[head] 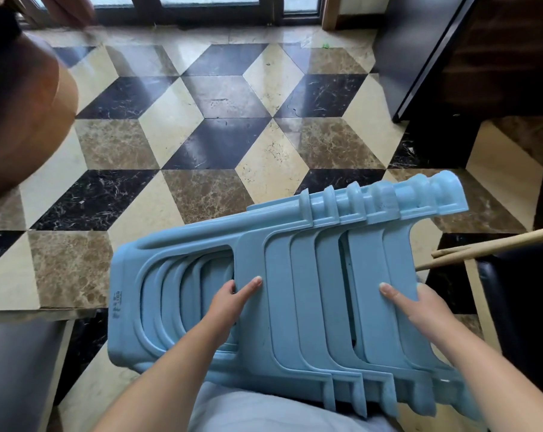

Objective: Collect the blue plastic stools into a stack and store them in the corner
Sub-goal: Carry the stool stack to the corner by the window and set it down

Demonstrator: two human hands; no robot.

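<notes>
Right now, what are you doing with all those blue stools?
A person is carrying a nested stack of blue plastic stools, tipped on its side above the patterned marble floor. The left hand holds a leg edge near the seats; the right hand holds one nearer the feet. The stack is not yet set down.

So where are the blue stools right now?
The stack of blue stools lies sideways low in the head view, held over the tiled floor by the left hand and right hand.
</notes>
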